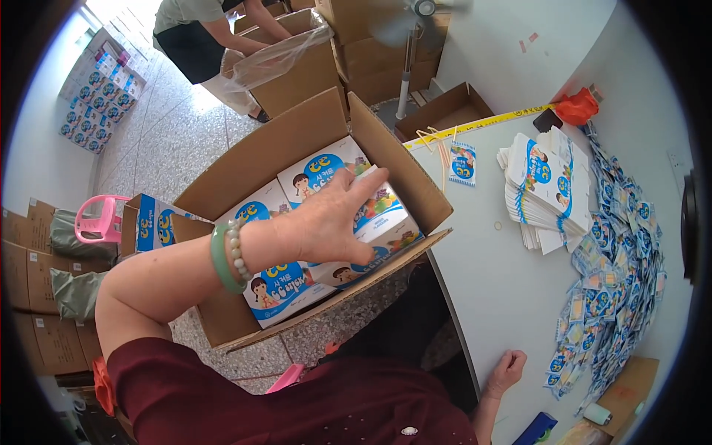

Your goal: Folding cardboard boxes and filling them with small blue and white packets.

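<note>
An open brown carton (259, 152) holds small white-and-blue printed boxes (256, 208) packed side by side. My left hand (326, 222) reaches across into it, thumb and fingers closed on the sides of one small box (387, 221) at the carton's right side. That box sits tilted and a little higher than its neighbours; my hand hides part of it. My right hand (506, 373) rests on the near edge of the pale table (475, 297), its fingers curled in with nothing visible in them.
On the table are a stack of flat printed box blanks (545, 185), a big heap of blue sachets (615, 289), a single sachet (462, 164) and a blue tape dispenser (535, 429). Beyond, a person (196, 37) reaches into a plastic-lined carton (297, 78). A fan (406, 67) stands nearby.
</note>
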Motion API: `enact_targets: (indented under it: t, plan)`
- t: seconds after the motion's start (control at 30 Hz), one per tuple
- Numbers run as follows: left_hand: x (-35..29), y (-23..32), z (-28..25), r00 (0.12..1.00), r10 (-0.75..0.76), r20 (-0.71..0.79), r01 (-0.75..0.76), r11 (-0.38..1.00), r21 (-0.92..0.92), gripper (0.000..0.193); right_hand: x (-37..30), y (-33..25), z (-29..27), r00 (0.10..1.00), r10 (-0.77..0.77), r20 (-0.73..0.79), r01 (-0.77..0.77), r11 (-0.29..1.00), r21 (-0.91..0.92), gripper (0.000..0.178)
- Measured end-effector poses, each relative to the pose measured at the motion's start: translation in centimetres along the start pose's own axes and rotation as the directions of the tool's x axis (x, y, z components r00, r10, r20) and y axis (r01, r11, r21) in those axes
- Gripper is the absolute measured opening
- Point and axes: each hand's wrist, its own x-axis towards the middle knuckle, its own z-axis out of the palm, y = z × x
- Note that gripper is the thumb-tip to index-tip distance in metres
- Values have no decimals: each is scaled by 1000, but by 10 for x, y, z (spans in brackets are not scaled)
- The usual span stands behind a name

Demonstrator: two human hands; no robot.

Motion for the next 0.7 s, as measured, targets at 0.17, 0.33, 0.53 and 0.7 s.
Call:
enact_targets:
  t: [0.17,0.33,0.53,0.7]
  plan:
    - [7,11,28,997,-49,54,28,938,344,86,0,-1,0,1000,-4,9,4,1000,-2,4]
    - [-1,5,39,992,120,-44,-63,757,651,70,1,1,3,1000,-11,-20,11,1000,10,7]
    - [-9,-40,49,963,225,146,-269,804,531,72,3,-8,0,1000,6,-18,-6,1000,-1,8]
    - [-5,-45,47,960,188,206,-268,826,495,65,-1,-1,2,1000,-19,-12,20,999,36,9]
